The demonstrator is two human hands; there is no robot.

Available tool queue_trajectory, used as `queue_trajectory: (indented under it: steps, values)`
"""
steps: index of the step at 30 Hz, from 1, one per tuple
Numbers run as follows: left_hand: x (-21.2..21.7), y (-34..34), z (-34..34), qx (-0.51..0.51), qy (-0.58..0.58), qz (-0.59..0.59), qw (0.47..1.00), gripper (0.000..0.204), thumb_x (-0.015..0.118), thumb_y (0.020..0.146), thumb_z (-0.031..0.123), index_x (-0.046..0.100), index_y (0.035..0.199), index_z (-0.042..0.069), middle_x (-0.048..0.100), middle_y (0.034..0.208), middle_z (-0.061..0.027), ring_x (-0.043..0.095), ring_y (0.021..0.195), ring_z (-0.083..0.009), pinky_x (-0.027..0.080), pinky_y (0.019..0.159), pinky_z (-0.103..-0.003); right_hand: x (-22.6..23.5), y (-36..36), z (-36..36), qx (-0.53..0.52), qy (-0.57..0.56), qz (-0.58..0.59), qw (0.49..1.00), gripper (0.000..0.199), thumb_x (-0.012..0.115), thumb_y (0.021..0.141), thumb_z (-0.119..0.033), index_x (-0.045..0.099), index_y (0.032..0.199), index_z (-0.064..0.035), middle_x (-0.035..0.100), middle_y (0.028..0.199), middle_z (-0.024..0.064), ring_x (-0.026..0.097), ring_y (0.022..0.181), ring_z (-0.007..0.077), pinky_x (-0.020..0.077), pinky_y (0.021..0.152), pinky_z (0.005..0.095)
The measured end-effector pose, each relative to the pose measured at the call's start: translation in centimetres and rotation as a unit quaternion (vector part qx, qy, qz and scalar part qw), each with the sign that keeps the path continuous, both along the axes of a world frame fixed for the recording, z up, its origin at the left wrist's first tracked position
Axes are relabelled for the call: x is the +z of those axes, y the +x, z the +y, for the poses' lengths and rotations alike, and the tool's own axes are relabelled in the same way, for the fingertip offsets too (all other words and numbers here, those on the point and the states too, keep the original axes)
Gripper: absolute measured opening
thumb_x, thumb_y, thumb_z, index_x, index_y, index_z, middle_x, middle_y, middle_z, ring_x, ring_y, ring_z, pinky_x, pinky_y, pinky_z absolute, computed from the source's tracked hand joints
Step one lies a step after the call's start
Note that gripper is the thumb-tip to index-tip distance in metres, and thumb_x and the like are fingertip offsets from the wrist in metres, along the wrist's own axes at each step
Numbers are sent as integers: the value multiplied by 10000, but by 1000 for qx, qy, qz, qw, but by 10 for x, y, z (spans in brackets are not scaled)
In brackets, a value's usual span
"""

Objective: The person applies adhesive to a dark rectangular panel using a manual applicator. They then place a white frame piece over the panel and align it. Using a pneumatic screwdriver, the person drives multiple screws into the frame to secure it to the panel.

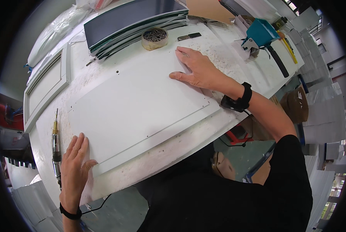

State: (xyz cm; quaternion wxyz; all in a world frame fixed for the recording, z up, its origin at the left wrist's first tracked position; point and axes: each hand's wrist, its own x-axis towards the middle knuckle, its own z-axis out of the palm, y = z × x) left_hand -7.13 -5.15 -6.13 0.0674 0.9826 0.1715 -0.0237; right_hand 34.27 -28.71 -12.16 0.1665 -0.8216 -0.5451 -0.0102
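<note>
The left hand lies flat and open on the near left corner of a white panel; the right hand presses open-palmed on its far right corner. A screwdriver lies just left of the panel, a screw tin beyond its far edge

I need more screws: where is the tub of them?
In the head view, the round screw tub sits at the table's far edge, beside the stack of dark panels and beyond the right hand.
</note>
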Motion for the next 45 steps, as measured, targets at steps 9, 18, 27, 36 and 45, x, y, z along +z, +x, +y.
queue_trajectory:
  steps: [9,18,27,36,45]
  values:
    - [43,38,-12,-43,30,130,990,723,807,817,301,560,1423,-8,532,1498,-214,477,1412,-388,408,1132,-449,10,3,-4,61,-9,-123,991,902,540,971,-657,524,1346,163,515,1450,226,576,1218,382,512,983,481]
    - [4,250,-52,-228,-10,3,974,1010,779,836,522,349,1529,-75,336,1590,-322,308,1507,-431,297,1236,-454,19,2,1,58,-22,-110,992,896,619,919,-654,552,1333,138,552,1399,179,593,1173,335,539,920,438]
    - [-15,281,-54,-221,-23,57,973,1174,730,779,666,268,1565,-74,237,1631,-325,213,1544,-423,217,1275,-443,14,37,-40,165,-6,49,985,1053,776,802,-604,420,1458,140,393,1559,262,394,1438,402,365,1172,450]
    - [-12,282,-63,-173,-8,90,981,1133,758,790,603,246,1601,-2,200,1674,-255,172,1563,-405,221,1246,-577,13,31,-70,208,15,76,975,1143,835,734,-578,381,1462,177,351,1562,335,335,1474,441,314,1221,440]
    - [-11,284,-68,-141,-14,101,985,1068,757,817,584,272,1609,57,196,1692,-208,178,1563,-409,234,1217,-637,6,28,-69,209,-7,54,976,1168,793,747,-626,364,1463,192,292,1572,394,292,1493,491,291,1219,525]
